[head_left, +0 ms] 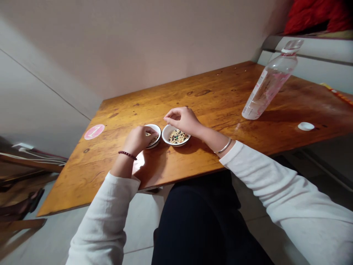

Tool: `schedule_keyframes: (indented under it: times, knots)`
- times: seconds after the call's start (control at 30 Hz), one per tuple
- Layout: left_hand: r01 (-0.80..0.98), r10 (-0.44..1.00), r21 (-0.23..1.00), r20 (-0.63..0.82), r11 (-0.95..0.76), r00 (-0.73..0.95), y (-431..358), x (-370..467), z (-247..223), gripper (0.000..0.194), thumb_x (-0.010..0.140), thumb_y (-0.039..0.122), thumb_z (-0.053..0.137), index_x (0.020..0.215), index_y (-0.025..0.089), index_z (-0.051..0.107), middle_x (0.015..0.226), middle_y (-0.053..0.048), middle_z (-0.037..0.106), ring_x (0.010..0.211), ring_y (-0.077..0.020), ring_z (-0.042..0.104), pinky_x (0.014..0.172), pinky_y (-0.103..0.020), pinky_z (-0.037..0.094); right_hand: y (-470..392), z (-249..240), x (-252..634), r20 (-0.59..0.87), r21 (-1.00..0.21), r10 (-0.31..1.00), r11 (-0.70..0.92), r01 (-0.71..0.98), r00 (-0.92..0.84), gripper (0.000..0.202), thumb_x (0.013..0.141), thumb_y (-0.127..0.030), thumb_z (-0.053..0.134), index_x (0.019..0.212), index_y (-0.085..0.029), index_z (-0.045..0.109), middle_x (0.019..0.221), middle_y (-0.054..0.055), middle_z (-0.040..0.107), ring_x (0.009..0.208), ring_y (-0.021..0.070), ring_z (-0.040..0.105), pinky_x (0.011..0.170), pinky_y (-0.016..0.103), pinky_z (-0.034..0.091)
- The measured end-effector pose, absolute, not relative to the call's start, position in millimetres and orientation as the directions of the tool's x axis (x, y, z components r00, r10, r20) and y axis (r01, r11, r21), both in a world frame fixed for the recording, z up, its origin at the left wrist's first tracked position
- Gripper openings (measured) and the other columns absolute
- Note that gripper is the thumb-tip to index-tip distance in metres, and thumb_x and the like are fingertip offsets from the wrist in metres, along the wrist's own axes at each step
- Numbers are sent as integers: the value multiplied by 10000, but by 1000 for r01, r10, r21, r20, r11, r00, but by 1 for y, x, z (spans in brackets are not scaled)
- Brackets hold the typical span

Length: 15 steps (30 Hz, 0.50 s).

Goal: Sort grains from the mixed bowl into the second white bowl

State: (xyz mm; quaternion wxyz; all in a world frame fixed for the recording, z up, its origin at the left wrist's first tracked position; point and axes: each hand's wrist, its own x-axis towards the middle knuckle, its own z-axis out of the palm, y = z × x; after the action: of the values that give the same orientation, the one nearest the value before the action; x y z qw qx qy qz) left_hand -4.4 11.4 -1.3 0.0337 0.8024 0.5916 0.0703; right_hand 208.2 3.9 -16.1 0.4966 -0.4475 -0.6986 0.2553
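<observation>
My left hand (138,140) reaches over the left white bowl (158,130), its fingers and thumb drawn together down among small pale pieces. The hand covers much of this bowl, and whatever is between its fingertips is hidden. Just to the right stands another white bowl (166,138), holding a mix of small bead-like pieces (178,137), mostly pale with black and a few green ones. Over its far rim is my right hand (185,120), thumb and forefinger pinched toward the left. Anything in that pinch is too small to make out.
Both bowls stand near the front edge of a brown wooden table (132,114). A clear bottle (268,86) stands on the right, with a white cap (306,126) lying beside it. A pink round sticker (94,131) marks the left side. A wall runs behind.
</observation>
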Motion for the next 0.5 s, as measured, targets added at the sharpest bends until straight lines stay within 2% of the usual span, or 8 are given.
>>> schedule_keyframes:
  times: [0.1,0.2,0.37,0.5]
  knots:
    - [978,970,42,146,-204,196,6,-3,2,310,792,458,567,930,264,765,918,-74,749,844,-271,663,657,-295,436,4,-17,208,463,-801,880,467,374,-107,152,806,-288,673,851,-155,731,808,40,733,734,136,658,686,250,494]
    - [984,973,-13,148,-177,177,4,-3,4,329,777,511,590,916,272,768,882,-98,744,820,-295,666,646,-315,446,5,-17,208,468,-798,877,472,375,-109,143,805,-286,673,841,-160,729,809,41,733,733,138,658,683,253,494]
    - [981,974,-6,115,-194,193,5,-7,3,372,729,609,629,837,283,772,809,-92,744,723,-285,665,588,-311,435,3,-17,207,457,-798,882,465,384,-118,149,809,-301,670,837,-167,727,815,44,734,743,146,656,690,261,498]
    - [975,971,22,97,-221,218,5,-8,2,329,760,565,620,820,277,768,829,-82,751,711,-259,665,572,-289,413,3,-17,207,447,-794,885,459,399,-129,159,808,-309,664,831,-166,729,808,47,736,725,143,651,672,256,490]
